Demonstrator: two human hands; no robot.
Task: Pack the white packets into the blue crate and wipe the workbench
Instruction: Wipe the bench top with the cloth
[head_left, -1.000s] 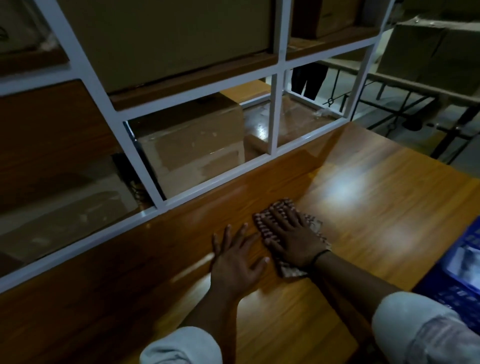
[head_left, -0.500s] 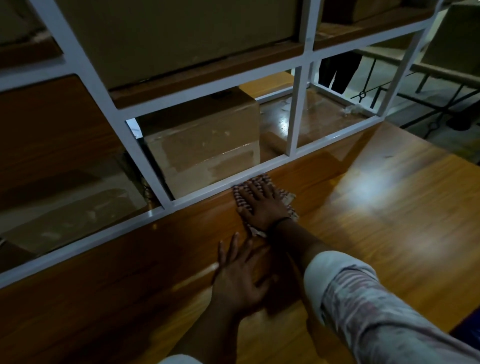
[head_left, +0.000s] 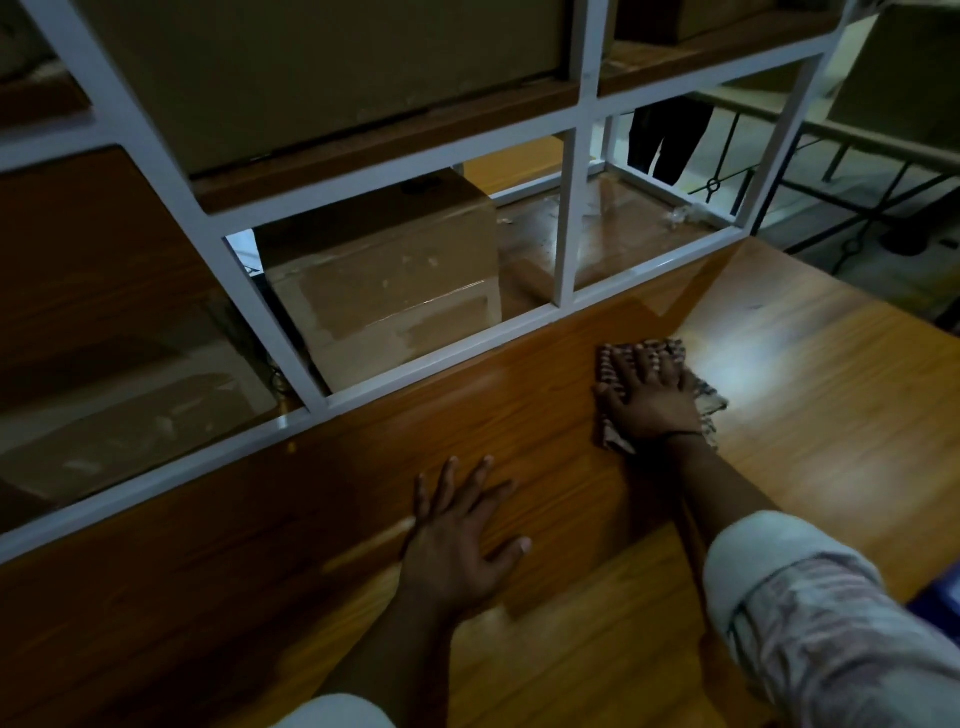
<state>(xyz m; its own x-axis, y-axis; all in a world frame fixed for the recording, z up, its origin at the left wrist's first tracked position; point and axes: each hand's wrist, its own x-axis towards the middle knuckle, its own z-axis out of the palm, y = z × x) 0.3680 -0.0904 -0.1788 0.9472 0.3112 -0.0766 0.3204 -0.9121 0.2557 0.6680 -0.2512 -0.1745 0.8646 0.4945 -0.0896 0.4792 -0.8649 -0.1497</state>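
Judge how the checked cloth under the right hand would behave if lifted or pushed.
Probably floppy: the cloth lies flat with rumpled edges under the right hand. Likely light, since it looks thin. It should slide easily on the glossy workbench, not roll or tip.

Two bare hands are in view, the left hand (head_left: 457, 540) and the right hand (head_left: 649, 400), with two pale rolled sleeves (head_left: 810, 613). There is one red-and-white checked cloth (head_left: 709, 397), one glossy brown wooden workbench (head_left: 805, 467) and one white metal shelving frame (head_left: 566, 218). Five brown cardboard boxes (head_left: 384, 291) show at least partly. One corner of a blue plastic crate (head_left: 948, 592) shows, and two dark trouser legs (head_left: 670, 140).
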